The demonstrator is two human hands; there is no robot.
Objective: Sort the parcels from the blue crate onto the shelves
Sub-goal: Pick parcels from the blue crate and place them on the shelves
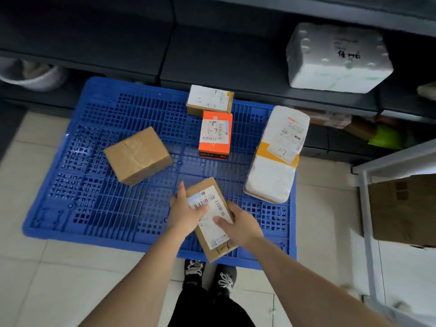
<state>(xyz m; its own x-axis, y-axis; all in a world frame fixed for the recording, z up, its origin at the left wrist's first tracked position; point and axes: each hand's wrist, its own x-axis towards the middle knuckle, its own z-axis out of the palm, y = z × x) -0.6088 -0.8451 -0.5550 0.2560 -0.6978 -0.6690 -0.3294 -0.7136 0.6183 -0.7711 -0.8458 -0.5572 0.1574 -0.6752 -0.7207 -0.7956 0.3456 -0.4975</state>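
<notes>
A small brown cardboard parcel (213, 246) with a white label and "1-6" written on it is held above the near edge of the blue crate (94, 128). My left hand (186, 211) grips its left side, thumb on the label. My right hand (238, 223) grips its right side, thumb across the label. Lying on the crate are a plain brown box (138, 155), an orange box (215, 135) marked "1-7", a small brown box (210, 99) with a white label, and a long white foam parcel (276, 156) with yellow tape.
Dark shelves (236, 67) run along the back; a white foam box (337, 57) sits on one at the right. More parcels lie under the lower shelf at right. A white metal rack (368, 208) with a cardboard box (403, 208) stands at the right. My feet are below.
</notes>
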